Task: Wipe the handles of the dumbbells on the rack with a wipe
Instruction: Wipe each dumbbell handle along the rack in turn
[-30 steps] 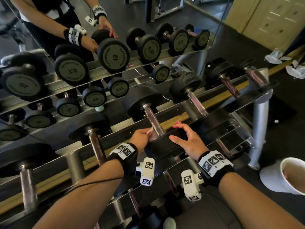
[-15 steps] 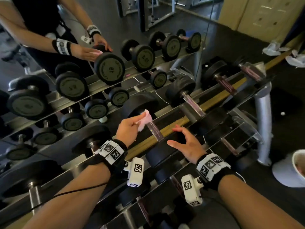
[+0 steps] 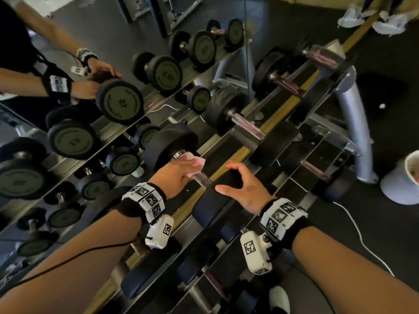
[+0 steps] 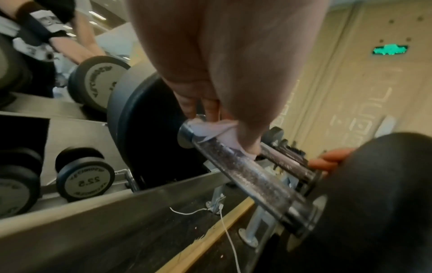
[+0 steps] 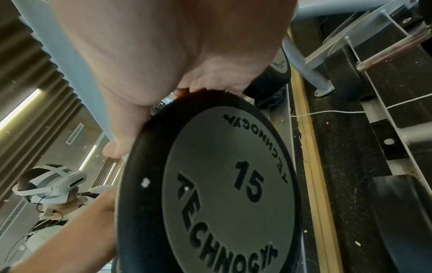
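Observation:
The 15 dumbbell lies on the upper tier of the rack (image 3: 281,114), and its knurled handle (image 3: 204,179) runs from a far black head (image 3: 167,146) to a near head (image 3: 210,207). My left hand (image 3: 181,171) wraps a pale pink wipe (image 3: 195,163) round the far end of that handle. The left wrist view shows the wipe (image 4: 215,129) bunched under my fingers on the handle (image 4: 247,177). My right hand (image 3: 240,186) cups the near head, thumb and fingers curved over its rim. In the right wrist view my palm sits on top of the head (image 5: 224,184).
More dumbbells (image 3: 244,123) sit on the rack to the right, with a lower tier below. A mirror (image 3: 95,41) behind the rack reflects the weights and my arms. A white bin (image 3: 405,180) and a white cable (image 3: 358,232) are on the dark floor at right.
My left hand left the near end of the handle, lifted with the wipe, and now holds it on the far end. My right hand stayed on the near head.

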Demonstrator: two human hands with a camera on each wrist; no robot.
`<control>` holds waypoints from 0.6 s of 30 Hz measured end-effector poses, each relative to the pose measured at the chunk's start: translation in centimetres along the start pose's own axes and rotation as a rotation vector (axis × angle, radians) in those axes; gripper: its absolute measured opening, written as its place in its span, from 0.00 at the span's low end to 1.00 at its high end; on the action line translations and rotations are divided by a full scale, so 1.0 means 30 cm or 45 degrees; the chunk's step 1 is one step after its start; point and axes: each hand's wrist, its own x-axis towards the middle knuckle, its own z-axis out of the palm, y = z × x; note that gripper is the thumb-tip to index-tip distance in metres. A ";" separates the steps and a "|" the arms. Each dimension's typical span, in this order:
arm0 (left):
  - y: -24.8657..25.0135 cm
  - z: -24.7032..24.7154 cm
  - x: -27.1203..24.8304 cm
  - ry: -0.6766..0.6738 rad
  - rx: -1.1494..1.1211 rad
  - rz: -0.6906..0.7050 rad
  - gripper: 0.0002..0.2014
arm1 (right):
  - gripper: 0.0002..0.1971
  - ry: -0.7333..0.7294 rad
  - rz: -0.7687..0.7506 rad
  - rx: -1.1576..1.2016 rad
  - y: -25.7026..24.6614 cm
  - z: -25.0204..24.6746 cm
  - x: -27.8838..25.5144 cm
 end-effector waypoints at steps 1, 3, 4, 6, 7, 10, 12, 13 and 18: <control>-0.005 -0.002 -0.003 -0.072 0.069 0.077 0.17 | 0.38 -0.005 0.000 -0.002 -0.002 0.001 -0.002; -0.027 -0.001 0.000 -0.154 0.097 0.086 0.18 | 0.39 -0.027 0.010 -0.005 -0.009 0.001 -0.004; -0.021 0.001 0.002 -0.175 0.097 0.035 0.18 | 0.39 -0.041 0.013 -0.009 -0.011 0.001 -0.006; -0.002 0.018 0.006 -0.170 0.086 0.015 0.18 | 0.38 -0.062 0.009 -0.034 -0.012 0.000 -0.007; 0.011 0.023 0.000 -0.157 0.088 0.068 0.17 | 0.38 -0.068 0.007 -0.055 -0.012 -0.002 -0.005; 0.054 0.020 -0.036 -0.188 0.076 0.212 0.19 | 0.36 -0.078 -0.002 -0.123 -0.009 -0.004 -0.004; 0.050 0.020 -0.010 -0.330 0.058 0.180 0.24 | 0.36 -0.082 -0.007 -0.142 -0.010 -0.003 -0.005; 0.058 0.028 0.033 -0.415 -0.010 0.021 0.26 | 0.36 -0.080 -0.008 -0.144 -0.010 -0.002 -0.006; 0.042 -0.028 0.099 -0.457 0.418 -0.343 0.21 | 0.37 -0.078 -0.017 -0.132 -0.013 -0.004 -0.005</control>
